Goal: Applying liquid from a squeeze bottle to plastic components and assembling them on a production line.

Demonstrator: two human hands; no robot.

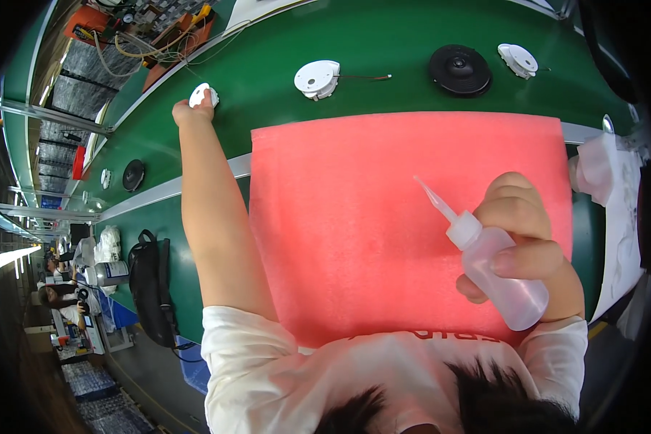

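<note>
Stretched out to the far left, my left hand (194,110) grips a small round white plastic part (203,95) at the green belt. My right hand (519,224) is wrapped round a translucent squeeze bottle (512,286) with a thin nozzle, tilted so its tip points up and left. The bottle is held above a pink foam sheet (383,231) spread in front of me. Beyond the sheet lie a white round part (317,78) with a short wire, a black round speaker-like disc (460,70) and another white part (518,60).
The green belt (267,79) curves off to the left, carrying another black disc (133,175). A black bag (149,289) lies left of my arm. White paper (618,217) hangs at the right edge. Orange equipment with hoses (101,29) stands at the back left; a person (69,300) is far left.
</note>
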